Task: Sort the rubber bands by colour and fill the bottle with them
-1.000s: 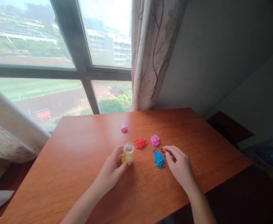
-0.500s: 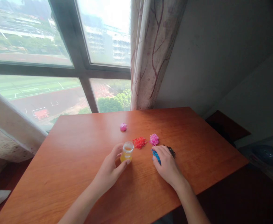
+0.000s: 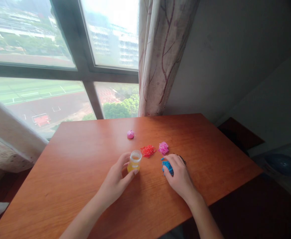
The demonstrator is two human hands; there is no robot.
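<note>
My left hand [image 3: 118,176] is wrapped round a small clear jar [image 3: 135,156] with an open top and yellow contents, upright on the table. Cupped over a pile of small blue pieces that look like rubber bands [image 3: 167,167] is my right hand [image 3: 179,172], its thumb and fingers apart at the pile's edges. One blue bit lies by the index fingertip. A black pile [image 3: 183,160] is mostly hidden behind the right hand. Beyond the hands lie a red pile [image 3: 147,151] and a pink pile [image 3: 163,148] of similar pieces.
A small round pink object [image 3: 130,134] sits farther back on the brown wooden table [image 3: 90,142]. Behind the table are a window [image 3: 115,76] and a patterned curtain [image 3: 157,66]. To the right, a dark wooden piece [image 3: 242,134] stands by the wall.
My right hand's fingers have spread a little, and more of the blue pile shows between thumb and index finger. The black pile is more covered. My left hand stays on the jar.
</note>
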